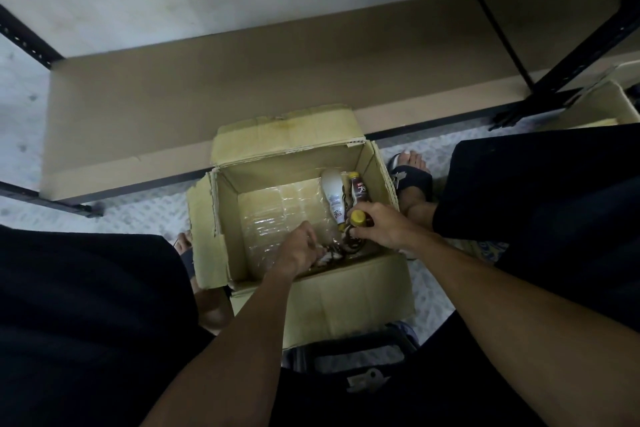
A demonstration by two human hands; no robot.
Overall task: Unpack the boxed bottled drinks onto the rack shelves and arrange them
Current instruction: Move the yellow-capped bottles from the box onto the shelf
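An open cardboard box (304, 298) stands on the floor between my knees, its bottom lined with clear plastic wrap. In its right half lie a white bottle (333, 192) and a dark bottle (359, 189) with a yellow cap. My right hand (381, 224) grips the neck of another dark bottle with a yellow cap (358, 218). My left hand (300, 250) reaches into the near side of the box, fingers curled round a bottle (329, 255) that is mostly hidden. The lowest rack shelf (242, 80) lies just beyond the box.
Black rack posts (568, 62) rise at the right and left of the brown shelf board. A second cardboard box (602, 107) stands at the far right. My sandalled feet (412, 177) flank the box on a pale patterned floor.
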